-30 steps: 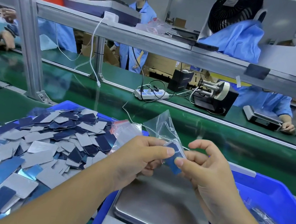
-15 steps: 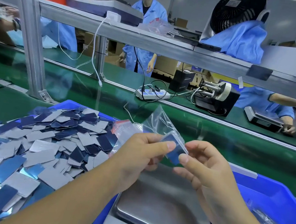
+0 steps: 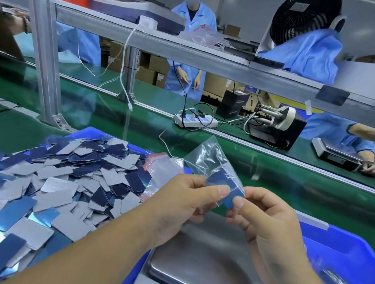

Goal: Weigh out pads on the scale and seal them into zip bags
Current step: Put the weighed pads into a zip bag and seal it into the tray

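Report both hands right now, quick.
Left hand: closed, its thumb and fingers pinching the zip bag with blue pads inside.
Right hand: closed, pinching the same bag at its near edge.

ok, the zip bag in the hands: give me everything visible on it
The zip bag is small, clear, crinkled thin plastic, held up above the steel pan of the scale. Blue pads sit inside at its lower end; the upper part looks empty and points up and away, tilted left. The left hand and right hand each pinch the lower edge between thumb and fingers. Whether the zip is closed cannot be told.
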`<state>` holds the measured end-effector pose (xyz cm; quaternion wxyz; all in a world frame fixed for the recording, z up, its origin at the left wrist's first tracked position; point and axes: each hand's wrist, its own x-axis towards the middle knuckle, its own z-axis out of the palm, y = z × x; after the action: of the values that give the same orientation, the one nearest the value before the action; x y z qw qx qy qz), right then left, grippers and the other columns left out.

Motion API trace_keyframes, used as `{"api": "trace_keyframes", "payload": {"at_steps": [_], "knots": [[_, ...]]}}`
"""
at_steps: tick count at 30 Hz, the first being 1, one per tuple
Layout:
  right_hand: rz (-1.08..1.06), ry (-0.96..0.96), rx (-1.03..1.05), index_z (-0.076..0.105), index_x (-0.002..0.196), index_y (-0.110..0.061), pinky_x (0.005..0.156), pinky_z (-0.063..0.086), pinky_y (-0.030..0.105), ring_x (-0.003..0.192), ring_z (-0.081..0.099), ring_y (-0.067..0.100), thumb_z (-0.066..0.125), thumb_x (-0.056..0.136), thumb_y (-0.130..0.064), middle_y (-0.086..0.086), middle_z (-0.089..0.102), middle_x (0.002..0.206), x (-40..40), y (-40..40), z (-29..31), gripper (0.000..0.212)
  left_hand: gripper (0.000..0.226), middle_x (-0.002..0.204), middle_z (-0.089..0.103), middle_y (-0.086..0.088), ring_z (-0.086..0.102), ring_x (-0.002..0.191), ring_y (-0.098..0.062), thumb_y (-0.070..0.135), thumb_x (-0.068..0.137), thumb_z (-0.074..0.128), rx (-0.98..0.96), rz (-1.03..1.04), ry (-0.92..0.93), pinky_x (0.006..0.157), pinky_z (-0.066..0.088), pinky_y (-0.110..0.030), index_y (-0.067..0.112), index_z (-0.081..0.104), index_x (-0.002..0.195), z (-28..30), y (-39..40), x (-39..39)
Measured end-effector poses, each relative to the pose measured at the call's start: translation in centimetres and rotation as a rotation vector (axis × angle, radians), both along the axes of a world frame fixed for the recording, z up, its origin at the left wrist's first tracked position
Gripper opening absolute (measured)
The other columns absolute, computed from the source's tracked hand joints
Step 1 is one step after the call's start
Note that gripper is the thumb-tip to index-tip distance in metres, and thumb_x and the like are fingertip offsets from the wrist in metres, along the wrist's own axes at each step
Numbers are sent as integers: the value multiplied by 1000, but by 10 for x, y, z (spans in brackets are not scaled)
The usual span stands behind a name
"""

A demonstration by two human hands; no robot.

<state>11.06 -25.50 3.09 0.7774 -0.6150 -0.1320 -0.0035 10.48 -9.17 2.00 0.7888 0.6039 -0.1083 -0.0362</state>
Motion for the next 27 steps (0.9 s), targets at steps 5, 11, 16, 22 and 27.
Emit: {"api": "trace_keyframes", "payload": {"at_steps": [5, 11, 16, 22, 27], "knots": [[-16, -21, 41, 76, 73, -14, 53, 53, 26, 57, 62, 20, 76, 58, -16, 12, 68, 72, -1, 0, -1, 15, 28, 55, 52, 11, 38, 52, -6, 43, 78, 75, 34, 21, -7, 47, 30, -16, 28, 67, 55, 2, -2, -2], [-5, -25, 30, 75, 77, -11, 56, 53, 25, 60, 63, 19, 76, 62, -18, 14, 69, 75, -1, 1, -2, 17, 33, 58, 56, 6, 40, 53, -8, 59, 66, 72, 125, 119, -36, 52, 33, -19, 28, 67, 56, 1, -6, -3], [27, 13, 14, 73, 81, -5, 58, 53, 28, 65, 62, 23, 76, 63, -17, 19, 69, 81, -1, 1, -2, 22, 32, 64, 65, 9, 41, 54, -7, 61, 67, 70, 181, 96, -66, 55, 36, -20, 30, 77, 71, 0, -7, -5], [35, 11, 37, 76, 79, -9, 58, 53, 25, 62, 62, 18, 76, 63, -16, 13, 70, 78, -1, 2, -2, 18, 33, 70, 57, 9, 42, 54, -4, 51, 69, 76, 110, 51, -105, 52, 35, -16, 27, 75, 92, -1, -3, -3], [31, -25, 1, 78, 80, -11, 57, 54, 26, 61, 62, 19, 77, 59, -21, 12, 71, 78, -1, 2, -3, 23, 21, 68, 50, 3, 34, 47, -5, 41, 74, 75, -38, 85, -139, 46, 31, -16, 29, 76, 90, 0, -4, -2]]}}
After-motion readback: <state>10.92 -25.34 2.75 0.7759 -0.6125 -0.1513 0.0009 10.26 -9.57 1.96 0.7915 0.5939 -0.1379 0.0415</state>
